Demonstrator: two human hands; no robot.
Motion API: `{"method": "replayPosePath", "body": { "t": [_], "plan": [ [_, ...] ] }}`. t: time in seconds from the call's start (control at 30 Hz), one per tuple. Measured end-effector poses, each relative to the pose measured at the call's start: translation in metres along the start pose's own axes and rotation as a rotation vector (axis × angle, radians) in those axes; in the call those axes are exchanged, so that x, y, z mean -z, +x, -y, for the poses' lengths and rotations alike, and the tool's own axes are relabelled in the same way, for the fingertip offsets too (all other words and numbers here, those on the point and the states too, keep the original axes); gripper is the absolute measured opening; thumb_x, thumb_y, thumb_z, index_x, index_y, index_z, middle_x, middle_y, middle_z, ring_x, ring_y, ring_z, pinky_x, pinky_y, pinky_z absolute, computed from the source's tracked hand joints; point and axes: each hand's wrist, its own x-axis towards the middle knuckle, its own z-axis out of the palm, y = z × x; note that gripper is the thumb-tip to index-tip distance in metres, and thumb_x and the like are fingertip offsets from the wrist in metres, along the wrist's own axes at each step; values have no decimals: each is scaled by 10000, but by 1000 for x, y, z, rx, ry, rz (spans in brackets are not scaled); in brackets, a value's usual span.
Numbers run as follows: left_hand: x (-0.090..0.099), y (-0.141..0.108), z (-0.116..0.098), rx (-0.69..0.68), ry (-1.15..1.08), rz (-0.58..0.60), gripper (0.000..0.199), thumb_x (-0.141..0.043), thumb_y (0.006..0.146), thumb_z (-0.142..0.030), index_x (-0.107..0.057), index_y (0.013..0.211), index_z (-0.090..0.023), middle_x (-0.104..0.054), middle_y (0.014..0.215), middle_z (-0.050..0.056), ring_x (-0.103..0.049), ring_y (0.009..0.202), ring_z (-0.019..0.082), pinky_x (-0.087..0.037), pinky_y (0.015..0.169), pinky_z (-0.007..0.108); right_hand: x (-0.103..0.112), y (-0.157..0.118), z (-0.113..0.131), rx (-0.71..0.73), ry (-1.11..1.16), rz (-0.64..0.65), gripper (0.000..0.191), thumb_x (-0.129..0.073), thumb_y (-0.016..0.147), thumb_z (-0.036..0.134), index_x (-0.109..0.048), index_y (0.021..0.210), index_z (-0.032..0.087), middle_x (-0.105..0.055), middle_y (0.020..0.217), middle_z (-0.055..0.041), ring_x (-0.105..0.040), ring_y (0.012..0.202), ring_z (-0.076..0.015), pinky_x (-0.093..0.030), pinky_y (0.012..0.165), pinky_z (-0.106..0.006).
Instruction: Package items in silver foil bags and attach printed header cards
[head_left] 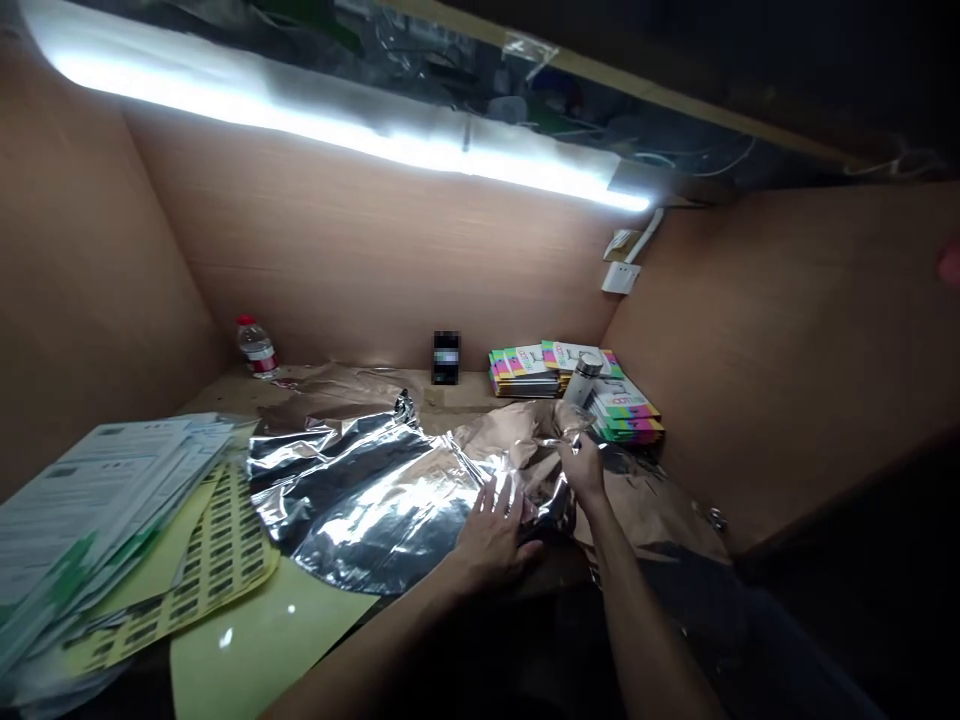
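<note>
From the head view, we see our left hand (491,535) spread flat on a big, crinkly, shiny silver foil sheet (352,490), maybe to stop it sliding, while our right hand (581,465) pinches a crumpled fold of it. The foil lies on a crinkled tan sheet (652,510). A clear plastic water bottle with a red cap (256,345) and a pile of bright striped card packs (525,372) sit at the back, away from our hands.
</note>
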Motion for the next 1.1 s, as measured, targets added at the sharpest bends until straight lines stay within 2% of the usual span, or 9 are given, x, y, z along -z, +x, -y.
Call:
{"method": "replayPosePath", "body": {
  "t": [0.07, 0.17, 0.27, 0.33, 0.43, 0.5, 0.67, 0.9, 1.1],
  "plan": [
    [26, -15, 10, 26, -77, -118, 832, -571, 969, -534, -287, 1618, -97, -256, 1691, 219, -164, 1575, 415, -276, 1243, 584, -7, -24, 20, 158, -72, 24, 136, -627, 771, 293, -668, 858, 198, -683, 950, -115, -588, 965, -294, -483, 919, -414],
    [95, -57, 32, 232, -188, -548, 698, -450, 1043, -398, -180, 1648, -175, -183, 1722, 177, -168, 1590, 338, -327, 1232, 552, -34, -79, 52, 589, -248, 218, 335, -547, 845, 195, -694, 1145, 169, -623, 1283, -187, -571, 1157, -339, -464, 1037, -483],
    [165, -105, 55, 255, -57, -883, 697, -461, 1045, -397, -147, 1663, -327, -67, 1757, 40, -81, 1605, 318, -176, 1280, 579, -82, -147, 78, 883, -434, 425, 602, -524, 850, 102, -540, 1449, 161, -538, 1449, -208, -497, 1314, -385, -394, 1126, -606],
    [184, -130, 74, 192, 27, -833, 688, -467, 1039, -409, -176, 1661, -357, -90, 1755, -2, -69, 1606, 316, -131, 1287, 577, -115, -185, 88, 957, -518, 570, 600, -599, 847, 166, -532, 1441, 118, -496, 1487, -262, -431, 1377, -462, -339, 1107, -744],
    [159, -159, 111, 204, 86, -579, 588, -408, 1042, -472, -384, 1606, -309, -341, 1685, 50, -235, 1571, 342, -226, 1253, 602, -139, -207, 88, 1067, -469, 859, 513, -616, 912, 298, -557, 1394, 134, -516, 1484, -249, -465, 1378, -439, -374, 1087, -736],
    [124, -172, 138, 281, 125, -379, 575, -373, 1039, -507, -535, 1522, -239, -508, 1574, 127, -380, 1497, 400, -302, 1194, 656, -132, -195, 82, 975, -429, 944, 387, -553, 979, 347, -608, 1324, 182, -631, 1359, -179, -605, 1232, -331, -461, 1071, -571],
    [82, -172, 172, 336, 277, 24, 633, -421, 1024, -558, -454, 1576, -251, -353, 1666, 86, -229, 1556, 426, -201, 1222, 676, -94, -119, 61, 222, -697, 607, 488, -481, 1003, 531, -681, 1150, 110, -706, 1151, -224, -663, 1067, -347, -484, 888, -437],
    [113, -122, 172, 39, 286, -5, 582, -405, 1055, -489, -492, 1548, -191, -410, 1634, 133, -328, 1528, 384, -281, 1214, 619, -105, -84, 46, 16, -499, 820, 336, -719, 837, 500, -677, 778, 171, -707, 767, -13, -632, 713, -156, -391, 596, -223],
    [148, -180, 159, -26, 284, -9, 719, -698, 908, -542, -465, 1552, -324, -490, 1597, 65, -441, 1439, 409, -416, 1107, 565, -99, -77, 18, -172, -312, 832, 290, -680, 864, 388, -587, 684, 180, -580, 544, 28, -557, 503, -127, -387, 492, -216]
  ]
}}
